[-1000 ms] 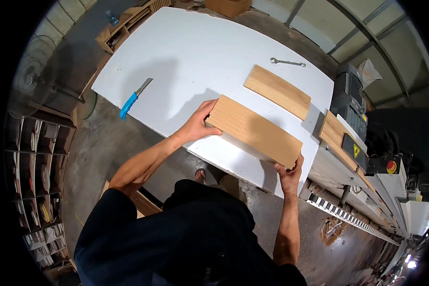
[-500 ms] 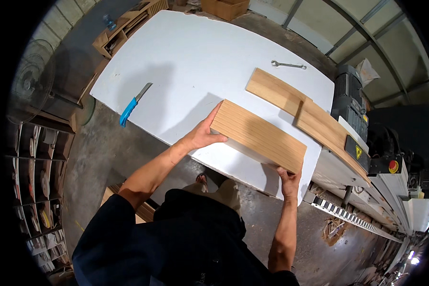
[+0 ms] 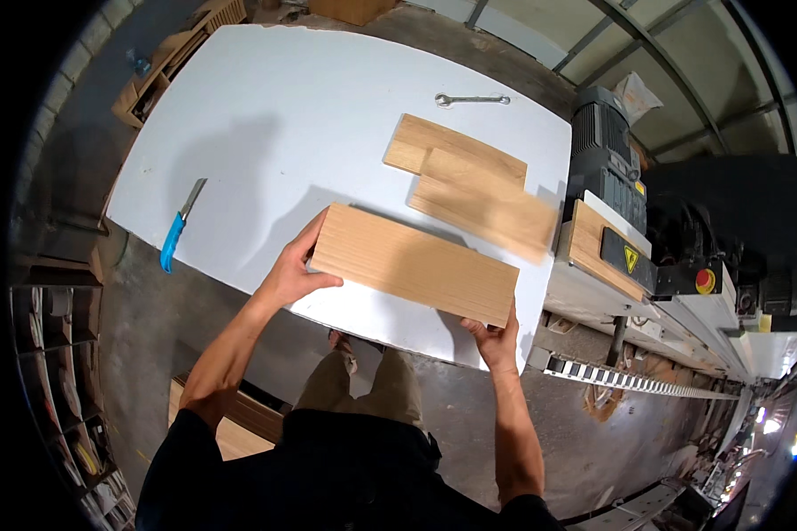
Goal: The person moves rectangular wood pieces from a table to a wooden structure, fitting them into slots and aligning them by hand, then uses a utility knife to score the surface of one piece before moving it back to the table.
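Observation:
Both my hands hold a light brown wooden board [image 3: 416, 265] by its two ends, over the near side of a white tabletop [image 3: 248, 88]. My left hand [image 3: 294, 276] grips the left end, thumb along the near edge. At the right end, my right hand [image 3: 494, 341] has its thumb at the near corner, its other fingers mostly hidden behind the board. Just beyond lie two more boards: a far one [image 3: 407, 146] and a nearer one [image 3: 483, 208] that partly overlaps it, its right end blurred.
A blue-handled knife [image 3: 175, 237] lies by the table's left edge, a wrench [image 3: 474, 100] near the far edge. On the right stands a machine with a grey motor [image 3: 600, 133], a red button [image 3: 705, 281] and another board [image 3: 593, 246] on its bed. Shelves [image 3: 58, 354] stand at left.
The nearer loose board has come off the machine bed onto the table, and another board shows on the bed behind it. My hands keep hold of their board. The whole view has shifted.

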A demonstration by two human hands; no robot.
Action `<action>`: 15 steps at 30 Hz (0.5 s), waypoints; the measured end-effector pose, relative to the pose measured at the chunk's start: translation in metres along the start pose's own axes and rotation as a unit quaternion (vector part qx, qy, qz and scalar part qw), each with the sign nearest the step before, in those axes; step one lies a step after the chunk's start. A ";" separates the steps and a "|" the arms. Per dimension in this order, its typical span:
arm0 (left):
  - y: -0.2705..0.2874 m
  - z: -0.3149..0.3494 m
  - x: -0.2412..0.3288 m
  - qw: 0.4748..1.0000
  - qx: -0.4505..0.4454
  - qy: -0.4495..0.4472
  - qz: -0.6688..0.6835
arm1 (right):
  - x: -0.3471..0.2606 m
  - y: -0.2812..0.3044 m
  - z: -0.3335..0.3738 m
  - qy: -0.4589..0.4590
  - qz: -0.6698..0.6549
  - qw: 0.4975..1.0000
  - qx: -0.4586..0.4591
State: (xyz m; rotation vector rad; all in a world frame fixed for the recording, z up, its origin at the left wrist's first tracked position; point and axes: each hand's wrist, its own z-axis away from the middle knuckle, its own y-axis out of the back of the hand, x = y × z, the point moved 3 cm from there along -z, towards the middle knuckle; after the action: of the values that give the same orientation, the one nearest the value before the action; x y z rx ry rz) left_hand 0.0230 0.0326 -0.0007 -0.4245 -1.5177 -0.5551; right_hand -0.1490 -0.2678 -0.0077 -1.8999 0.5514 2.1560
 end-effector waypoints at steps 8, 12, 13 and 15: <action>-0.009 0.015 -0.007 0.999 0.038 0.001 0.024 | -0.005 0.007 -0.001 0.002 -0.016 0.999 -0.050; -0.008 0.022 -0.011 0.996 0.070 0.028 0.045 | 0.010 0.013 -0.007 0.060 0.057 0.996 -0.043; -0.008 0.021 -0.010 0.998 0.067 0.009 0.007 | 0.011 0.016 -0.006 0.083 0.081 0.993 -0.020; -0.009 0.022 -0.008 0.996 0.077 -0.002 -0.032 | 0.024 0.025 -0.007 0.094 0.114 0.989 -0.029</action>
State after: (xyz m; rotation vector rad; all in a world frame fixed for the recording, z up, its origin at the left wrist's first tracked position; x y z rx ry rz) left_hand -0.0002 0.0386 -0.0095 -0.2580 -1.5699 -0.4828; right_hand -0.1558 -0.2958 -0.0283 -2.1818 0.7850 2.1592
